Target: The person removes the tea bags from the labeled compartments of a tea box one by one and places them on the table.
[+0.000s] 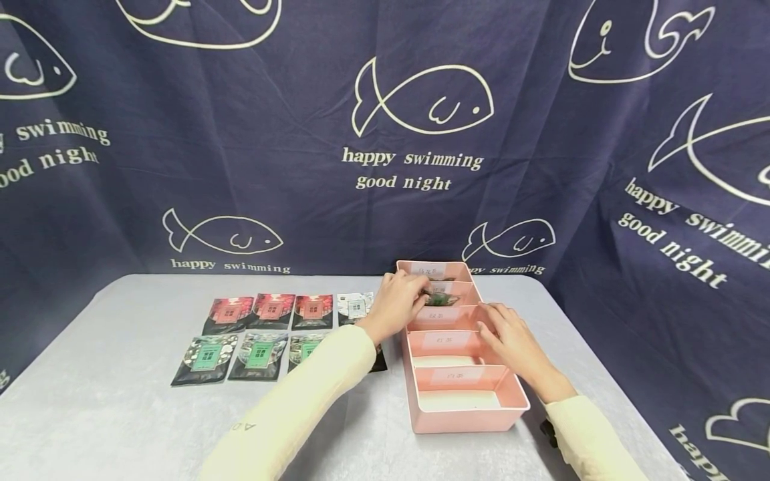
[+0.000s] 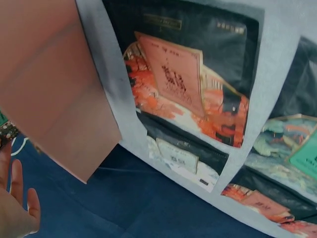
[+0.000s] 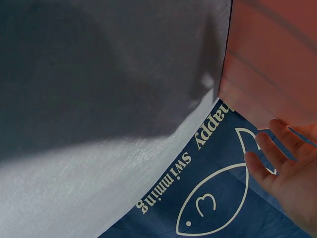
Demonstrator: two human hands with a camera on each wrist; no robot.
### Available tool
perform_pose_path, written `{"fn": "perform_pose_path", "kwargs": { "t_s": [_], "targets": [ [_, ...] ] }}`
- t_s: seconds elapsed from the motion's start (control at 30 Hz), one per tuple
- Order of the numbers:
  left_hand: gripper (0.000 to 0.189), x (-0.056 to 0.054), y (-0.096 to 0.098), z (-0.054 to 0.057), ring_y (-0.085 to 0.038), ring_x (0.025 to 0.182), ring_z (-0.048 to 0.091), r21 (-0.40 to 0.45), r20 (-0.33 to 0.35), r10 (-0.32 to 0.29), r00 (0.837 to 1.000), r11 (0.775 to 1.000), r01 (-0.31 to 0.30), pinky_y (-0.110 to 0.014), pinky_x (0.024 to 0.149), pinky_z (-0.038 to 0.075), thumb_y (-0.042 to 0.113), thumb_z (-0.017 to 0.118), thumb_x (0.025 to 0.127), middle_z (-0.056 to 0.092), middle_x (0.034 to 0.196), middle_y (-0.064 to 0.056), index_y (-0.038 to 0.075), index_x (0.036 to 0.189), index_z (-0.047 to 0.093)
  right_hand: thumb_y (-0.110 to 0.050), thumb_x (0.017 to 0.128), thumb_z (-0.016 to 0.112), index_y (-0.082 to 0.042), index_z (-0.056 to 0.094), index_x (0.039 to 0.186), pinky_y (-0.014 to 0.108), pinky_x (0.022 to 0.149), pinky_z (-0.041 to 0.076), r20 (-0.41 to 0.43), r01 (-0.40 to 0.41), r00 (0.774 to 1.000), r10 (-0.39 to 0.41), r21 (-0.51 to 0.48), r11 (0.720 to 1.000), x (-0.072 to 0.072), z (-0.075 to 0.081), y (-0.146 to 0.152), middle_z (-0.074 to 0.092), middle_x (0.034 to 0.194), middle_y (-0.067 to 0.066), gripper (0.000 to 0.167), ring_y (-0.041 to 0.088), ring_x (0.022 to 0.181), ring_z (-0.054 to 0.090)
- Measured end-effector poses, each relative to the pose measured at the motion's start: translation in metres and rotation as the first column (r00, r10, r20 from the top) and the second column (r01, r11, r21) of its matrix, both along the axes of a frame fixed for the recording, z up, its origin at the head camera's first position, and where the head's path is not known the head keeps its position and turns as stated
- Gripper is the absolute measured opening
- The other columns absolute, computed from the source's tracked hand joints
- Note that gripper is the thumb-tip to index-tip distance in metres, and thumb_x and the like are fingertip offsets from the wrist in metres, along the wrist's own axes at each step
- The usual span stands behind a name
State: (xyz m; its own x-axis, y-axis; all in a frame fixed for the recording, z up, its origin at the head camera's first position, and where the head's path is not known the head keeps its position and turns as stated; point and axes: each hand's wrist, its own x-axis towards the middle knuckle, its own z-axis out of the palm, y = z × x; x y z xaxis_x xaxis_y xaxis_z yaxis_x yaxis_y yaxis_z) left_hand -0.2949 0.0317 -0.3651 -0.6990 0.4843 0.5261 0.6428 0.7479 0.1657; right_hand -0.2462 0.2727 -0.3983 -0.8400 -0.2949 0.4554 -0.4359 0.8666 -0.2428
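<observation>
A pink divided box (image 1: 469,421) with paper labels on its partitions stands on the table. Above its second compartment from the back, my left hand (image 1: 394,302) pinches the edge of a green-labelled tea packet (image 1: 442,298); in the left wrist view, only a corner of the packet (image 2: 8,132) shows by the fingertips. My right hand (image 1: 514,344) rests on the box's right rim, its fingers loosely extended and holding nothing. The right wrist view shows those fingers (image 3: 271,151) spread by the box wall. Something dark lies in the rearmost compartment, mostly hidden.
Left of the box lie two rows of tea packets: red-labelled ones (image 1: 273,311) and a white one (image 1: 355,307) behind, green-labelled ones (image 1: 257,356) in front. Another red-labelled packet (image 2: 173,77) lies close to the box, largely behind my left sleeve. A blue fish-print curtain (image 1: 313,167) hangs behind.
</observation>
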Motion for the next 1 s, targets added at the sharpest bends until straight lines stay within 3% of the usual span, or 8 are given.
{"fn": "perform_pose_path", "kwargs": {
  "t_s": [0.2,0.43,0.73,1.0],
  "targets": [
    [0.007,0.002,-0.004,0.01,-0.014,0.087,0.054,0.003,-0.023,-0.008,1.0,1.0,0.008,-0.034,0.075,0.037,0.024,0.06,0.087,0.066,0.088,0.009,0.023,0.094,0.06,-0.017,0.087,0.055,0.005,0.051,0.122,0.054,0.09,0.036,-0.002,-0.002,1.0,0.002,0.003,1.0,0.0,0.0,0.0,0.055,0.116,0.02,0.041,0.036,0.107,0.049],
    [0.006,0.008,-0.011,0.024,-0.018,0.103,0.056,0.052,-0.038,-0.062,0.997,0.997,0.064,-0.037,0.079,0.04,0.022,0.06,0.086,0.067,0.091,0.009,0.022,0.092,0.061,-0.017,0.088,0.055,0.005,0.051,0.122,0.053,0.09,0.036,0.004,0.0,1.0,0.0,0.006,1.0,0.0,0.001,0.0,0.055,0.116,0.019,0.041,0.036,0.107,0.049],
    [0.008,0.017,-0.025,0.041,-0.013,0.082,0.053,0.101,-0.06,-0.107,0.992,0.988,0.113,-0.036,0.079,0.04,0.018,0.061,0.086,0.068,0.091,0.01,0.02,0.093,0.06,-0.018,0.088,0.053,0.005,0.05,0.123,0.053,0.09,0.036,0.009,0.001,1.0,-0.001,0.002,1.0,0.001,0.0,0.0,0.054,0.116,0.02,0.042,0.037,0.107,0.048],
    [0.008,0.026,-0.046,0.049,-0.013,0.083,0.053,0.133,-0.024,-0.119,0.993,0.984,0.121,-0.038,0.079,0.04,0.018,0.062,0.086,0.065,0.083,0.01,0.019,0.094,0.06,-0.019,0.088,0.053,0.004,0.051,0.122,0.054,0.089,0.037,-0.007,-0.007,1.0,0.007,0.003,1.0,0.0,-0.001,0.0,0.054,0.116,0.019,0.041,0.037,0.107,0.048]
  ]
}}
